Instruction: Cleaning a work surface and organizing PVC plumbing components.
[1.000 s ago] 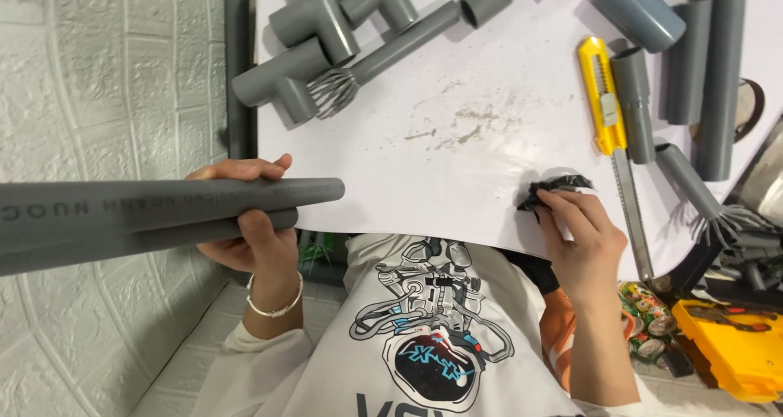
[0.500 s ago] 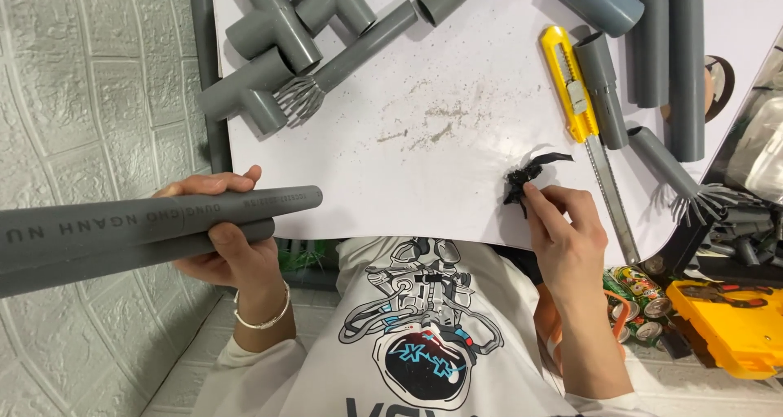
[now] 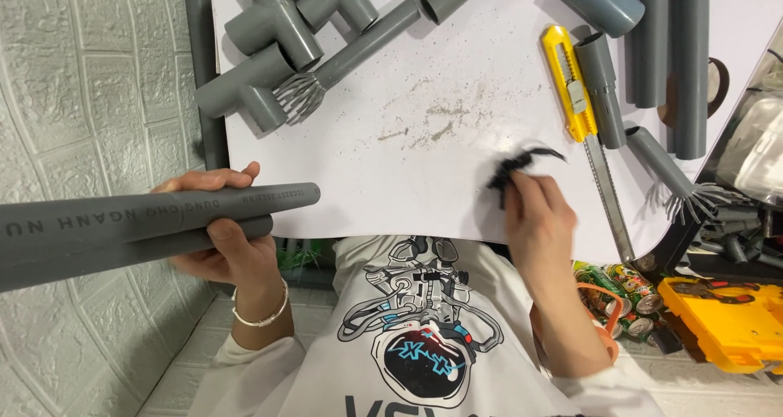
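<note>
The left hand (image 3: 224,241) grips two long grey pipes (image 3: 139,225) off the table's left edge, fingers wrapped round them. The right hand (image 3: 534,217) rests on the white table (image 3: 391,172), fingertips pinched on a small black bundle (image 3: 515,166). It looks like a gathering step; next the bundle likely needs lifting clear. Just right of those fingers lie a yellow knife (image 3: 568,82) and a saw blade (image 3: 612,201); pipe fittings (image 3: 273,46) sit beyond.
</note>
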